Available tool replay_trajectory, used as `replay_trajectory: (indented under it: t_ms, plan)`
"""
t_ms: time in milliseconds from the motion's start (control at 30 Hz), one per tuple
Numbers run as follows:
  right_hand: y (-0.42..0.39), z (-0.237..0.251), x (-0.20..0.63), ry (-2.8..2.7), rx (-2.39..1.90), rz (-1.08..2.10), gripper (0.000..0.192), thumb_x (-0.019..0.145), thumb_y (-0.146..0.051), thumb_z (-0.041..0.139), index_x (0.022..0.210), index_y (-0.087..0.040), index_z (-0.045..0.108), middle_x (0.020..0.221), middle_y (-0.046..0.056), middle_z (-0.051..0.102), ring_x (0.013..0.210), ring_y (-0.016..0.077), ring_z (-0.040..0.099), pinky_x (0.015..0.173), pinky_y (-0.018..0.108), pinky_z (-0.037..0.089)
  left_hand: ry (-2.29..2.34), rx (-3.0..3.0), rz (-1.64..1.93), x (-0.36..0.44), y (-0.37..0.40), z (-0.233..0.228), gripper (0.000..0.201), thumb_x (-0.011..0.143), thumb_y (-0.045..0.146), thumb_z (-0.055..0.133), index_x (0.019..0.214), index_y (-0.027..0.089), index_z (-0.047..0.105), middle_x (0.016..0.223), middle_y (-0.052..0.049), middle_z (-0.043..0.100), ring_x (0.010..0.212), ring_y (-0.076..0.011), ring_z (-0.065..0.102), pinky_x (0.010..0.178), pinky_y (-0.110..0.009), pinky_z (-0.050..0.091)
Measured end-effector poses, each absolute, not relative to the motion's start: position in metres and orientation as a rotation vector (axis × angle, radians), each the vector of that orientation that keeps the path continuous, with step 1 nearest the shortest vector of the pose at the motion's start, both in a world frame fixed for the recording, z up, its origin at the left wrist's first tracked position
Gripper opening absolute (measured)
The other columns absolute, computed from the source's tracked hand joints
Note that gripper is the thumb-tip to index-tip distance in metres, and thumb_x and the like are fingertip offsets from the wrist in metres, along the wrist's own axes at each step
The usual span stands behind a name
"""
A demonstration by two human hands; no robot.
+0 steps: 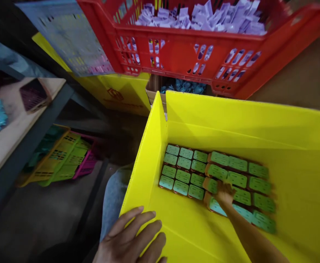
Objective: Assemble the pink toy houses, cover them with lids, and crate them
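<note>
Reaching down into a large yellow box (286, 124), my right hand (225, 191) is on the rows of green-topped packs, its blurred fingers bent over one green-topped pack (211, 185). Whether they grip it cannot be made out. My left hand (138, 235) lies over the box's near left rim, fingers stretched out and slightly spread, holding nothing. The packs form two blocks on the box floor. The left block (184, 163) sits tight against the left wall, while the right block (238, 163) shows brown sides along its left edge.
A red crate (176, 54) of pale purple pieces stands behind the box. Below it is a carton (153, 93) of blue pieces. To the left stands a table (14, 120) with a dark tray (33, 95); colored baskets (63, 157) sit below it. The person's knee (116, 197) is beside the box.
</note>
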State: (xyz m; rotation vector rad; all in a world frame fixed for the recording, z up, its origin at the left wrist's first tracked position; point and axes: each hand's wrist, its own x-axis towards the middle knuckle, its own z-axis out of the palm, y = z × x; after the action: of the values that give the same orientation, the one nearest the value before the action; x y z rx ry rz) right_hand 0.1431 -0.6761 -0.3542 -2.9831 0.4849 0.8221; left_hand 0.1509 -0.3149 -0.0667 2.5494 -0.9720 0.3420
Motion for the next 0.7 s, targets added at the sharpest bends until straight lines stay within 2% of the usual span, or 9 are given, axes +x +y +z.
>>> replay_trajectory:
  t_ms: [100, 167, 233, 300, 400, 433, 500, 600, 700]
  plan:
    - [-0.663, -0.323, 0.160, 0.463, -2.967, 0.892, 0.040, 0.084, -0.031, 0.073, 0.119, -0.017, 0.061, 0.128, 0.014, 0.061, 0.122, 0.0326, 0.054, 0.097, 0.051, 0.046, -0.978, 2.506, 0.318, 0.154, -0.316, -0.057, 0.024, 0.101, 0.026, 0.048, 0.094, 0.026, 0.071, 0.094, 0.003, 0.078, 0.098, -0.0144, 0.073, 0.121, -0.031, 0.040]
    - [-0.653, -0.296, 0.181, 0.372, -2.924, 0.912, 0.046, 0.075, -0.026, 0.075, 0.118, -0.016, 0.061, 0.122, 0.016, 0.064, 0.121, 0.0368, 0.054, 0.092, 0.050, 0.046, -1.035, 2.542, 0.121, 0.155, -0.316, -0.045, 0.022, 0.099, 0.029, 0.053, 0.110, 0.024, 0.070, 0.106, 0.000, 0.078, 0.103, -0.0177, 0.073, 0.115, -0.034, 0.048]
    - [-0.640, -0.257, 0.204, 0.244, -2.875, 0.894, 0.053, 0.072, -0.029, 0.075, 0.120, -0.017, 0.060, 0.116, 0.017, 0.067, 0.120, 0.0392, 0.056, 0.089, 0.050, 0.047, -1.016, 2.599, -0.025, 0.157, -0.319, -0.035, 0.039, 0.099, 0.038, 0.056, 0.133, 0.020, 0.061, 0.121, -0.005, 0.075, 0.112, -0.0223, 0.071, 0.110, -0.036, 0.053]
    - [-0.622, -0.206, 0.223, 0.092, -2.843, 0.824, 0.060, 0.072, -0.037, 0.074, 0.126, -0.017, 0.057, 0.125, 0.018, 0.064, 0.124, 0.0395, 0.054, 0.092, 0.050, 0.045, -0.829, 2.650, -0.004, 0.162, -0.327, -0.031, 0.065, 0.099, 0.054, 0.053, 0.151, 0.016, 0.043, 0.135, -0.013, 0.067, 0.122, -0.0284, 0.067, 0.105, -0.040, 0.056]
    - [-0.590, -0.117, 0.233, -0.195, -2.771, 0.657, 0.077, 0.070, -0.048, 0.072, 0.139, -0.023, 0.048, 0.140, 0.013, 0.056, 0.134, 0.0367, 0.046, 0.101, 0.049, 0.042, -0.441, 2.577, -0.004, 0.180, -0.348, -0.030, 0.101, 0.091, 0.076, 0.053, 0.160, 0.011, 0.019, 0.156, -0.023, 0.044, 0.142, -0.0370, 0.049, 0.103, -0.046, 0.056]
    - [-0.582, -0.091, 0.232, -0.347, -2.673, 0.496, 0.080, 0.068, -0.050, 0.073, 0.139, -0.021, 0.048, 0.139, 0.014, 0.057, 0.131, 0.0390, 0.049, 0.101, 0.053, 0.042, -0.322, 2.498, -0.048, 0.187, -0.355, -0.028, 0.106, 0.087, 0.077, 0.058, 0.160, 0.011, 0.018, 0.158, -0.023, 0.041, 0.143, -0.0376, 0.047, 0.104, -0.047, 0.055]
    - [-0.575, -0.059, 0.228, -0.560, -2.459, 0.196, 0.077, 0.072, -0.051, 0.073, 0.139, -0.022, 0.047, 0.138, 0.014, 0.057, 0.131, 0.0388, 0.051, 0.104, 0.054, 0.043, -0.102, 2.306, -0.153, 0.197, -0.365, -0.019, 0.103, 0.080, 0.071, 0.071, 0.155, 0.015, 0.027, 0.153, -0.020, 0.046, 0.138, -0.0366, 0.052, 0.104, -0.047, 0.055]
    - [-0.589, -0.072, 0.224, -0.599, -2.197, -0.046, 0.062, 0.087, -0.060, 0.063, 0.137, -0.026, 0.048, 0.145, 0.012, 0.052, 0.137, 0.0348, 0.048, 0.110, 0.052, 0.043, 0.138, 2.042, -0.224, 0.197, -0.359, 0.003, 0.087, 0.070, 0.051, 0.085, 0.142, 0.025, 0.042, 0.135, -0.011, 0.060, 0.118, -0.0321, 0.065, 0.095, -0.043, 0.058]
    - [-0.602, -0.135, 0.234, -0.286, -2.259, -0.159, 0.046, 0.101, -0.059, 0.043, 0.126, -0.023, 0.056, 0.127, 0.012, 0.062, 0.121, 0.0291, 0.060, 0.101, 0.051, 0.052, 0.181, 1.822, -0.224, 0.182, -0.322, 0.029, 0.081, 0.070, 0.043, 0.087, 0.138, 0.034, 0.045, 0.132, -0.006, 0.063, 0.110, -0.0311, 0.067, 0.085, -0.039, 0.059]
